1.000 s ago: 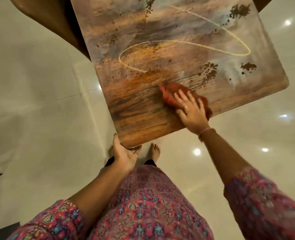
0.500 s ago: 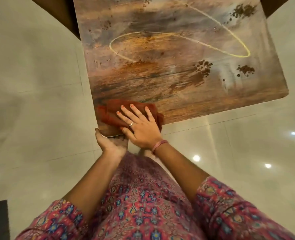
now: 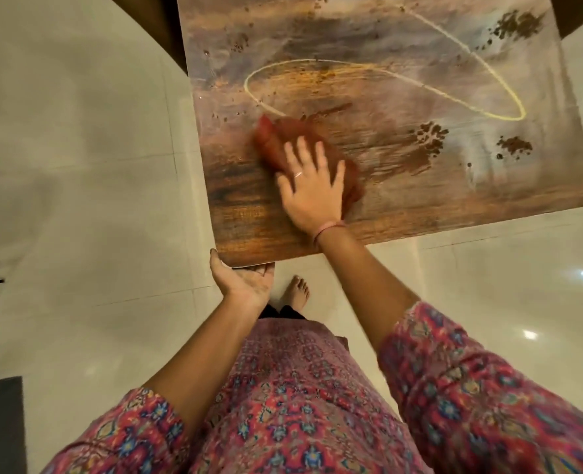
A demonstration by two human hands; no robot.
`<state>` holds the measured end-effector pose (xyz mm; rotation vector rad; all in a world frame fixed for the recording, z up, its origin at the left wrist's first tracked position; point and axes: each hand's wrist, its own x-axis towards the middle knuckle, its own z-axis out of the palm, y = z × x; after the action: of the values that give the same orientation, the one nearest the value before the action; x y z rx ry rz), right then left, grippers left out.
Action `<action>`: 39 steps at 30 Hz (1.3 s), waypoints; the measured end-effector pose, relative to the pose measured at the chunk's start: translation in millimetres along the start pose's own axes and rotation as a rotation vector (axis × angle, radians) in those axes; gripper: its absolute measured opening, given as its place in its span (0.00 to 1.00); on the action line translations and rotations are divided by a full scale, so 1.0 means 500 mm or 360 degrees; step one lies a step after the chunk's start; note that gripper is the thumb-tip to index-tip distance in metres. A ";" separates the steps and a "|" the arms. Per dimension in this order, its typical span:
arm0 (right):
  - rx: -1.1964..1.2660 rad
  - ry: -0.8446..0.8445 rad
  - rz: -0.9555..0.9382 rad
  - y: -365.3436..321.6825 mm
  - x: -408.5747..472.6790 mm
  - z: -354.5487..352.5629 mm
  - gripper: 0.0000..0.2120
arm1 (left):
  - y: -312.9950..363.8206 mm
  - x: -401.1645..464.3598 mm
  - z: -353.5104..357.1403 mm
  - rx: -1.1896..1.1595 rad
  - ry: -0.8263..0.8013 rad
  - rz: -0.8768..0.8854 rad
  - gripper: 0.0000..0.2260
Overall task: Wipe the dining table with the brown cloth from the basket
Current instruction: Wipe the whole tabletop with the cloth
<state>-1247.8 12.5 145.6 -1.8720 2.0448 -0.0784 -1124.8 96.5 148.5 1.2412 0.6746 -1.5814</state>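
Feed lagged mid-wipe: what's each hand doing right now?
Left hand: open, palm up, cupped at the table corner, holding nothing.
Right hand: open, fingers spread flat, pressing the brown cloth onto the table.

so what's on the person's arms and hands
Both sleeves, left and right, are pink-red fabric with a small blue and yellow floral print, ending below the elbows. The right hand has a thin silver ring, with a pink band at the wrist. The left hand wears nothing visible.

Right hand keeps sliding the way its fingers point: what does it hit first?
Probably the yellow ring on the table; the right hand pushes the cloth up-left toward its near end.
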 end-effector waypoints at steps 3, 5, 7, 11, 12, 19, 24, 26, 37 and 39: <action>-0.0101 -0.0246 -0.0689 -0.059 -0.107 0.046 0.28 | 0.009 0.002 -0.002 -0.0003 -0.0113 -0.0049 0.26; -0.0086 -0.0369 -0.0918 -0.037 -0.119 0.046 0.26 | 0.012 0.001 -0.004 0.0004 -0.0150 -0.0093 0.26; -0.0026 -0.0390 -0.0972 -0.002 -0.077 0.026 0.25 | 0.013 0.002 -0.006 0.0027 -0.0079 -0.0110 0.28; 0.0046 -0.0192 -0.0475 0.049 0.086 -0.027 0.24 | 0.019 0.003 -0.011 0.0027 -0.0079 -0.0127 0.28; 0.0091 -0.0161 -0.0298 0.051 0.125 -0.040 0.24 | 0.021 0.003 -0.014 0.0019 -0.0088 -0.0125 0.27; 0.0040 -0.0154 -0.0417 -0.029 -0.010 0.018 0.26 | 0.017 0.006 -0.017 0.0013 -0.0091 -0.0125 0.28; -0.0028 -0.0268 -0.0646 0.124 -0.129 -0.010 0.27 | 0.022 0.005 -0.018 0.0051 -0.0120 -0.0170 0.32; 0.0043 -0.0143 -0.0276 0.180 -0.064 -0.038 0.26 | 0.021 0.003 -0.020 0.0063 -0.0116 -0.0169 0.34; -0.0072 -0.0155 -0.0463 0.136 -0.176 0.014 0.28 | -0.044 -0.031 -0.015 0.0132 -0.0130 -0.0230 0.43; -0.0043 -0.0073 -0.0241 0.225 -0.147 -0.025 0.28 | -0.055 -0.034 -0.015 0.0158 -0.0146 -0.0229 0.42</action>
<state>-1354.6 94.8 142.1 -2.0238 1.8810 -0.0465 -1147.1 118.9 158.5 1.2061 0.6455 -1.7980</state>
